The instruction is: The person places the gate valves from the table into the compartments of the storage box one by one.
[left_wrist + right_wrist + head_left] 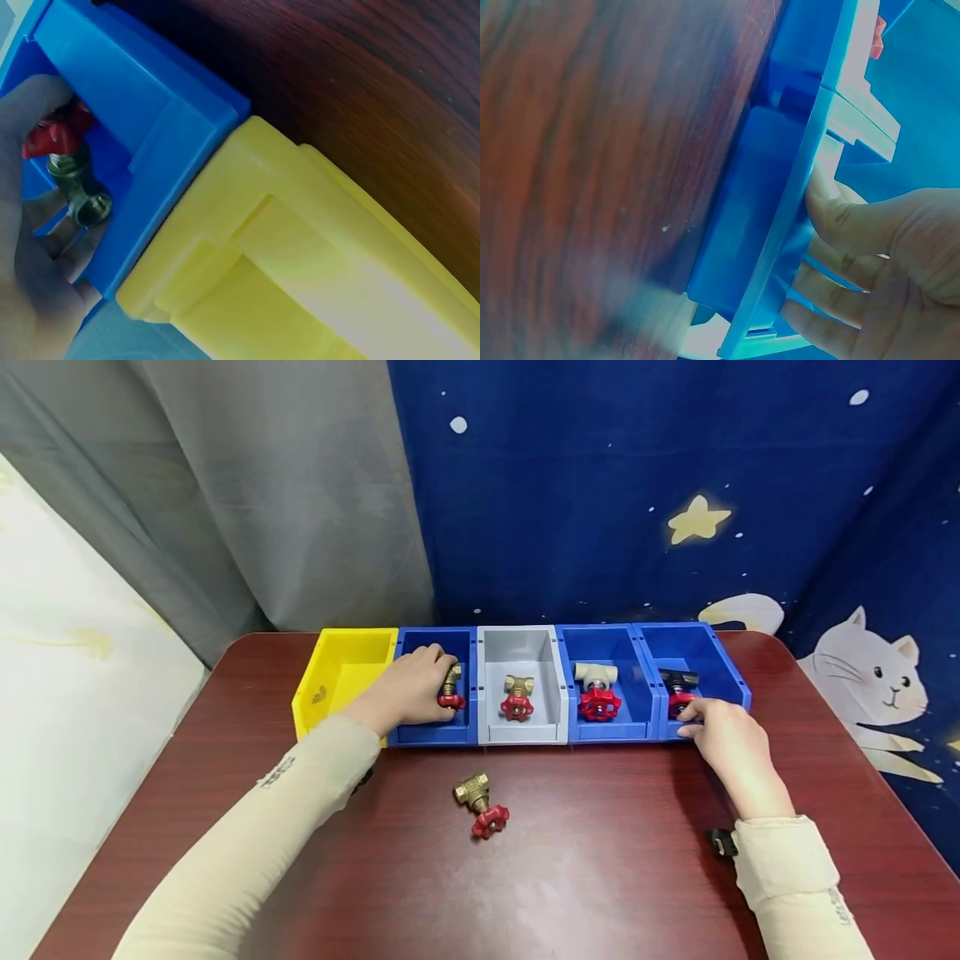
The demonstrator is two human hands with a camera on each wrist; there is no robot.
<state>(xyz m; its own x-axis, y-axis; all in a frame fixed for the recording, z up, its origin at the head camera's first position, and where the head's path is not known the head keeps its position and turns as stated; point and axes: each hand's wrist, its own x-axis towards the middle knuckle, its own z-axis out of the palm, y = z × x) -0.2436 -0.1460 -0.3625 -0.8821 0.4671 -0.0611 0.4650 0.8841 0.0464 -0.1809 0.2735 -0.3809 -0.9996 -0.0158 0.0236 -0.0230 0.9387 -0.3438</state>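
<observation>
In the head view my left hand (412, 689) reaches into the blue bin beside the yellow one and grips a brass valve (79, 184). Its thumb lies at the red handwheel (58, 135), its fingers along the brass body. At the far-right blue bin (738, 681), my right hand (731, 739) pinches the red handwheel of a black valve (679, 680) with thumb and index finger. That valve is out of sight in the right wrist view, where the thumb (855, 221) crosses the bin's front edge. Another brass valve (477, 797) with a red handwheel lies on the table.
Between the hands, a grey bin (517, 732) contains a brass valve (518, 695), and the blue bin (609, 732) right of it a beige one (597, 687). The yellow bin (318, 672) forms the row's left end. Curtains (555, 510) hang behind the reddish-brown table (592, 860).
</observation>
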